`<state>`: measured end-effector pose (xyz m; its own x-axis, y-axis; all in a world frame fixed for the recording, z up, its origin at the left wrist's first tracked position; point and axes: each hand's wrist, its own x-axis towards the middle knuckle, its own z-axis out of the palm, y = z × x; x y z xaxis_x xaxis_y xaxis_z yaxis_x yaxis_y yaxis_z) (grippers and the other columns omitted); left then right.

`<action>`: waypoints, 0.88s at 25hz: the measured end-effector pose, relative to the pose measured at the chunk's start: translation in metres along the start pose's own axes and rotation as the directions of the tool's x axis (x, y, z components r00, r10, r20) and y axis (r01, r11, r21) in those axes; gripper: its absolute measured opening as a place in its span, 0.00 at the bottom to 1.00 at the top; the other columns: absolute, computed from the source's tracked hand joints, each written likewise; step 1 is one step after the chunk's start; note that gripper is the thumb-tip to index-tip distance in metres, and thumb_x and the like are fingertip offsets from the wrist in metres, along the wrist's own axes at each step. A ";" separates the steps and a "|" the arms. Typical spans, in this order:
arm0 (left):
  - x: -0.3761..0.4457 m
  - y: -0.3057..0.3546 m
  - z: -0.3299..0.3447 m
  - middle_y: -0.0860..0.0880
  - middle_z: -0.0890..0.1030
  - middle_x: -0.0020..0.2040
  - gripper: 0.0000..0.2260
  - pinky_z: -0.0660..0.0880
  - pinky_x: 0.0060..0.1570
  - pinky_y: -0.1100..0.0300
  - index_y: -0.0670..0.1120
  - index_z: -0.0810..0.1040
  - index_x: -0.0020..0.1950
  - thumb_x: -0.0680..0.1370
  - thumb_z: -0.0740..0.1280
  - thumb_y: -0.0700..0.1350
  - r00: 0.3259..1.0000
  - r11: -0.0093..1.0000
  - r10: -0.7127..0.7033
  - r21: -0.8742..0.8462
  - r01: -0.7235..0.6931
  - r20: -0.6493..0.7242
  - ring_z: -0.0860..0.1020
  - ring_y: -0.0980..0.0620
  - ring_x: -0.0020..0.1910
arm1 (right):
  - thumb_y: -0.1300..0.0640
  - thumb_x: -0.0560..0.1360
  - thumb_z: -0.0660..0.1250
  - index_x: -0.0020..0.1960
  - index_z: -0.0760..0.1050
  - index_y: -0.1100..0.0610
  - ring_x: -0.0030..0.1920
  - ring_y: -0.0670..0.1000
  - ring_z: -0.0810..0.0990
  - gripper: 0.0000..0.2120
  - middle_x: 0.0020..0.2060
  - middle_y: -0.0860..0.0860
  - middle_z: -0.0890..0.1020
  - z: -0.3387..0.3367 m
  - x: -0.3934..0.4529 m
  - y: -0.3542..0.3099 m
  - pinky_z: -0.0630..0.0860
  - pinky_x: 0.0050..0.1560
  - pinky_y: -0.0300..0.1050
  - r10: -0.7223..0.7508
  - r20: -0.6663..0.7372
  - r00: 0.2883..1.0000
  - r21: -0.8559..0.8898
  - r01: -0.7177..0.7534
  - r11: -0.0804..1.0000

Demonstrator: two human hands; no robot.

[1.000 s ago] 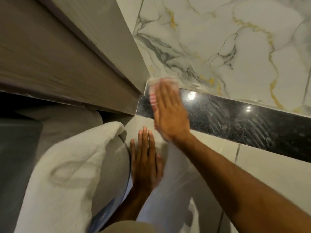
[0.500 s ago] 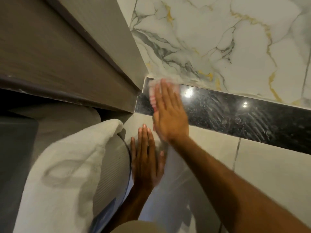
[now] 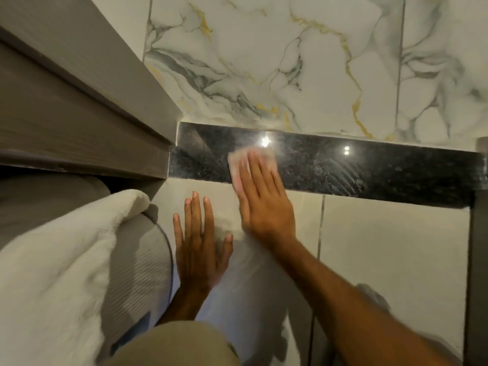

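Observation:
My right hand [image 3: 264, 199] lies flat with straight fingers on a small pale pink cloth [image 3: 237, 161], pressing it onto a glossy black stone strip [image 3: 369, 173]. Most of the cloth is hidden under the fingers; only its top and left edges show. Smear marks show on the strip to the right of the hand. My left hand [image 3: 199, 244] rests flat with spread, straight fingers on the light floor tile [image 3: 383, 247] just below the strip, holding nothing.
A grey wooden door frame [image 3: 79, 107] runs along the left, ending at the strip's left end. A white fluffy mat [image 3: 52, 273] and a ribbed grey mat [image 3: 134, 262] lie at lower left. White marble tiles with gold veins [image 3: 290, 62] lie beyond the strip.
My right hand has slid the cloth to the right along the black strip, away from the corner by the door frame. My left hand has stayed flat on the tile.

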<state>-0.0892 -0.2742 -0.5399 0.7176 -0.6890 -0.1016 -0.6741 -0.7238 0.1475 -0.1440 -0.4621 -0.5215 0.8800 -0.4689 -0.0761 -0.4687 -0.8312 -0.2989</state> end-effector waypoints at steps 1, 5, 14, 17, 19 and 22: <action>0.001 0.005 -0.002 0.37 0.56 0.89 0.36 0.57 0.84 0.29 0.41 0.58 0.88 0.87 0.49 0.64 1.000 0.999 0.026 -0.025 -0.026 -0.001 0.55 0.36 0.88 | 0.54 0.89 0.58 0.90 0.52 0.57 0.92 0.55 0.47 0.32 0.91 0.56 0.51 -0.006 -0.041 0.008 0.60 0.89 0.62 0.006 0.012 1.000 -0.017 -0.006 1.000; 0.006 0.037 0.003 0.38 0.56 0.89 0.37 0.58 0.84 0.30 0.43 0.58 0.88 0.87 0.47 0.66 0.977 0.974 0.210 -0.093 -0.205 0.044 0.56 0.37 0.88 | 0.53 0.90 0.51 0.91 0.45 0.55 0.92 0.56 0.44 0.32 0.91 0.56 0.46 -0.029 -0.084 0.069 0.58 0.90 0.62 0.375 -0.067 0.925 -0.060 -0.379 0.924; 0.008 0.062 0.007 0.35 0.61 0.86 0.36 0.63 0.82 0.29 0.42 0.60 0.87 0.85 0.54 0.63 0.957 0.957 0.288 -0.035 -0.287 0.019 0.60 0.35 0.86 | 0.51 0.90 0.55 0.91 0.49 0.54 0.92 0.51 0.44 0.32 0.91 0.52 0.49 -0.026 -0.107 0.067 0.51 0.92 0.57 0.195 0.021 0.981 -0.009 -0.195 0.981; 0.016 0.083 0.008 0.36 0.61 0.86 0.37 0.64 0.82 0.30 0.41 0.61 0.86 0.84 0.57 0.62 0.949 0.949 0.314 -0.024 -0.313 0.020 0.60 0.35 0.85 | 0.50 0.91 0.49 0.91 0.47 0.58 0.92 0.56 0.46 0.31 0.91 0.56 0.50 -0.043 -0.109 0.113 0.54 0.92 0.60 0.588 -0.120 0.800 0.009 -0.591 0.806; 0.020 0.090 0.014 0.36 0.60 0.87 0.37 0.61 0.83 0.32 0.42 0.60 0.87 0.83 0.58 0.63 0.929 0.930 0.368 -0.008 -0.368 0.026 0.59 0.36 0.86 | 0.49 0.91 0.50 0.91 0.47 0.60 0.91 0.60 0.51 0.33 0.91 0.59 0.52 -0.046 -0.050 0.122 0.57 0.91 0.61 0.702 -0.216 0.678 0.058 -0.709 0.703; 0.024 0.099 0.022 0.37 0.59 0.88 0.37 0.58 0.85 0.34 0.42 0.59 0.88 0.84 0.57 0.63 0.913 0.913 0.407 -0.008 -0.407 0.019 0.57 0.37 0.87 | 0.51 0.90 0.53 0.91 0.46 0.57 0.92 0.57 0.50 0.33 0.91 0.57 0.51 -0.033 -0.024 0.107 0.50 0.92 0.58 0.344 -0.156 0.926 -0.045 -0.354 0.934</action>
<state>-0.1425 -0.3638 -0.5496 0.3778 -0.9245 -0.0510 -0.9062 -0.3805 0.1844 -0.2177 -0.5501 -0.5207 0.6419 -0.7664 -0.0249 -0.7529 -0.6238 -0.2099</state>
